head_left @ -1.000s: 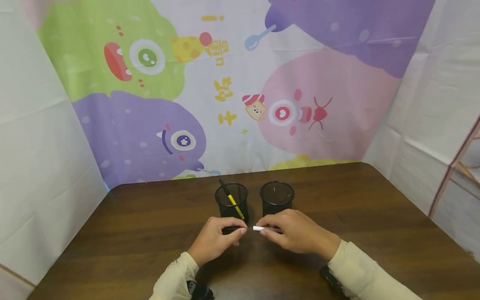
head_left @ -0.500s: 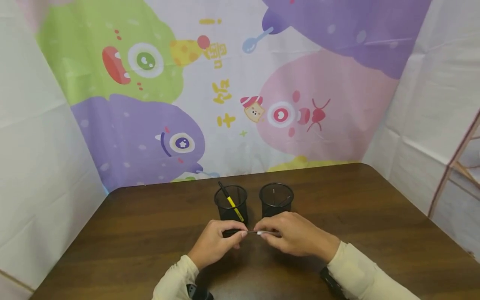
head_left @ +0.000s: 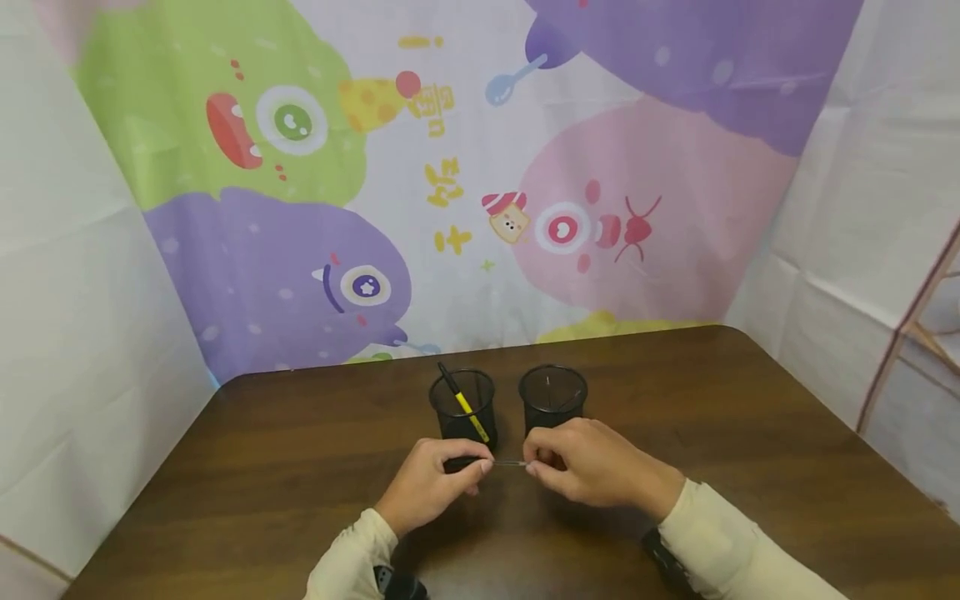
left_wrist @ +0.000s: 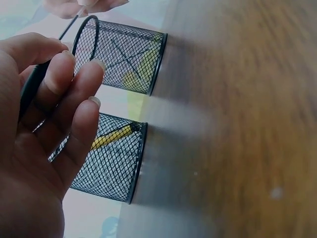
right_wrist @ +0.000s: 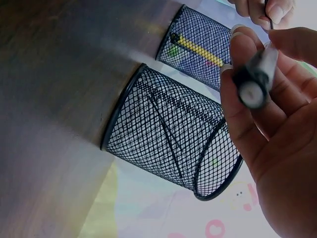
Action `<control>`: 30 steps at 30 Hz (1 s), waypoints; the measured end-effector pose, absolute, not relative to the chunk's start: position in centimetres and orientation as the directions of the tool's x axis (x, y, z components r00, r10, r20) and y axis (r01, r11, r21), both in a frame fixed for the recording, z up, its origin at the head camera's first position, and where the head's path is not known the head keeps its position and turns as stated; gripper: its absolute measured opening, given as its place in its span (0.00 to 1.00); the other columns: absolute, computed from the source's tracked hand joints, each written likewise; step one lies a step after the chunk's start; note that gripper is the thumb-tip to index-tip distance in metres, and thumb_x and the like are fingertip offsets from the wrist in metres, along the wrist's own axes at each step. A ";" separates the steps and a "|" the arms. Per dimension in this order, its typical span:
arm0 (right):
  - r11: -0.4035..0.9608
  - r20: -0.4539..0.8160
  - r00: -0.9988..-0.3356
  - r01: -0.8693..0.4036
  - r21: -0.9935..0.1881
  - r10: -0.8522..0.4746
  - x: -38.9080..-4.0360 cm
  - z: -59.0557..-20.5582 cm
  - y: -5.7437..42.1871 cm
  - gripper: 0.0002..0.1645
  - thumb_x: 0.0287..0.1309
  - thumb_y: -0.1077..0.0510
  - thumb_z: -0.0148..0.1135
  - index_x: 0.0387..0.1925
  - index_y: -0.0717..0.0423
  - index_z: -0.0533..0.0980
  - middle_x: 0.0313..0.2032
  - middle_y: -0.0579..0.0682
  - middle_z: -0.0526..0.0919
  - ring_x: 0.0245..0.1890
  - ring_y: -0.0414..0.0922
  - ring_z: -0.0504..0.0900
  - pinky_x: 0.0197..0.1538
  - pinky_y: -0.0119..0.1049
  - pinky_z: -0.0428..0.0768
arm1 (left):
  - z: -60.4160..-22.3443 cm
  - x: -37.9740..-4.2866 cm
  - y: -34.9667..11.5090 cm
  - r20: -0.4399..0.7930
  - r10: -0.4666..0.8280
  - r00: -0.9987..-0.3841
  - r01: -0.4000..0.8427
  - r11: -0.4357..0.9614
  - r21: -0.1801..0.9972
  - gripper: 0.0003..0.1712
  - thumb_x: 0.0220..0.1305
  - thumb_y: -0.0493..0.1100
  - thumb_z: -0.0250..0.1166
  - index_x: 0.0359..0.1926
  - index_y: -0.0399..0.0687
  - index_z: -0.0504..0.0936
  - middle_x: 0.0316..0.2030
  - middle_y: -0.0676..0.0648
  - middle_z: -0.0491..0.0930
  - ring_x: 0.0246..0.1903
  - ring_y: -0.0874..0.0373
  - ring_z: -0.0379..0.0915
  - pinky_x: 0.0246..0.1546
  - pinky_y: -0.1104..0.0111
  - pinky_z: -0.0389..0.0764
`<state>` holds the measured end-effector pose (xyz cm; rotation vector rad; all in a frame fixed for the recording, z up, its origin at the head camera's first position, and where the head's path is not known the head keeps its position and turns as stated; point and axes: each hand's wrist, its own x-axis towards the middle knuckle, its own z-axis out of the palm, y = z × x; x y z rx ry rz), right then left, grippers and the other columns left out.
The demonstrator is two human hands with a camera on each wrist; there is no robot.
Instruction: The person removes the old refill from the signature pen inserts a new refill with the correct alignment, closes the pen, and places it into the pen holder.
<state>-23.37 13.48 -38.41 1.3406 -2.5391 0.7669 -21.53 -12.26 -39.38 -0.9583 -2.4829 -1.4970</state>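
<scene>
In the head view my left hand (head_left: 431, 482) pinches a black pen part (head_left: 461, 463) between thumb and fingers, held level above the table. A thin dark rod (head_left: 510, 463), like a pen refill, runs from it to my right hand (head_left: 596, 467), whose thumb and fingertips are pinched together. The right wrist view shows those fingers gripping a short whitish tube (right_wrist: 266, 67) with a black band near its end; fingers hide it in the head view. From the left wrist, the black pen part (left_wrist: 33, 84) lies along the palm, the other fingers loosely bent.
Two black mesh pen cups stand just beyond my hands. The left cup (head_left: 442, 427) holds a yellow and black pen (head_left: 465, 404); the right cup (head_left: 534, 415) holds thin dark sticks (right_wrist: 166, 136). Behind the brown table (head_left: 300, 433) hangs a cartoon-printed cloth (head_left: 465, 300).
My right hand first closes in on the left, then draws slightly back right. The white tube end seen between the hands is now hidden, and more thin rod shows.
</scene>
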 end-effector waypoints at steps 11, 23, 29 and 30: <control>0.514 0.322 -0.628 -0.772 -0.375 -0.709 -23.3 -38.8 13.7 0.06 0.66 0.58 0.64 0.33 0.43 0.76 0.23 0.29 0.74 0.18 0.28 0.69 0.23 0.27 0.72 | -39.6 -21.3 -12.3 0.346 0.455 -0.821 0.514 0.324 0.794 0.05 0.68 0.36 0.65 0.41 0.41 0.87 0.34 0.46 0.86 0.23 0.56 0.82 0.36 0.66 0.81; 0.600 0.293 -0.677 -0.735 -0.317 -0.675 -23.5 -37.8 14.4 0.08 0.65 0.55 0.66 0.33 0.40 0.75 0.24 0.29 0.73 0.20 0.29 0.70 0.25 0.29 0.72 | -41.3 -23.4 -12.5 0.363 0.428 -0.828 0.526 0.364 0.769 0.04 0.68 0.37 0.67 0.41 0.45 0.88 0.36 0.46 0.87 0.22 0.58 0.82 0.32 0.66 0.81; 0.606 0.268 -0.678 -0.734 -0.308 -0.685 -23.5 -37.7 14.3 0.07 0.65 0.56 0.66 0.33 0.41 0.76 0.24 0.29 0.73 0.20 0.29 0.69 0.25 0.29 0.72 | -41.1 -23.1 -12.7 0.362 0.437 -0.824 0.527 0.355 0.772 0.05 0.68 0.37 0.66 0.41 0.43 0.87 0.33 0.45 0.86 0.23 0.54 0.82 0.32 0.67 0.81; 0.610 0.266 -0.680 -0.732 -0.305 -0.684 -23.5 -37.6 14.3 0.07 0.65 0.56 0.66 0.33 0.41 0.76 0.24 0.29 0.73 0.20 0.29 0.69 0.25 0.30 0.72 | -40.6 -22.8 -12.6 0.370 0.438 -0.819 0.535 0.353 0.767 0.05 0.68 0.36 0.66 0.41 0.42 0.87 0.32 0.44 0.86 0.22 0.55 0.82 0.32 0.67 0.81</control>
